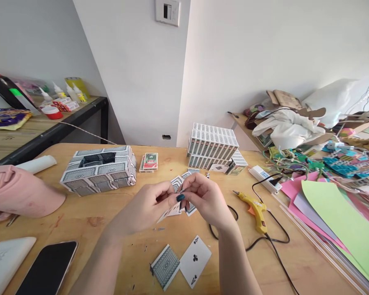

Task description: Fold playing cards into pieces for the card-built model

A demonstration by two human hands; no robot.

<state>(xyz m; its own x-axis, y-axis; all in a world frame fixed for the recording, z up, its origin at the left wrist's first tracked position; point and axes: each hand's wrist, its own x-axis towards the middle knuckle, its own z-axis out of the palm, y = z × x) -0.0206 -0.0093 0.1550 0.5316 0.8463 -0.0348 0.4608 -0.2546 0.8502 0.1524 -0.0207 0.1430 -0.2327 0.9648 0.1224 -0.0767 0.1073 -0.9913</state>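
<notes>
So you've got what looks like a playing card (165, 214) pinched in both your left hand (147, 205) and right hand (206, 200), up over the table (104, 229). It's pale with dark marks, mostly hidden, long axis seemingly slanting toward lower left. Closer to you, the ace of clubs (195, 264) lies face up, "A" at two corners, touching or nearly touching a grey patterned card (166, 266).

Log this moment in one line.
left hand, right hand: fingertips together, held piece unclear | nearby: ace of clubs, face up; yellow glue gun
</notes>
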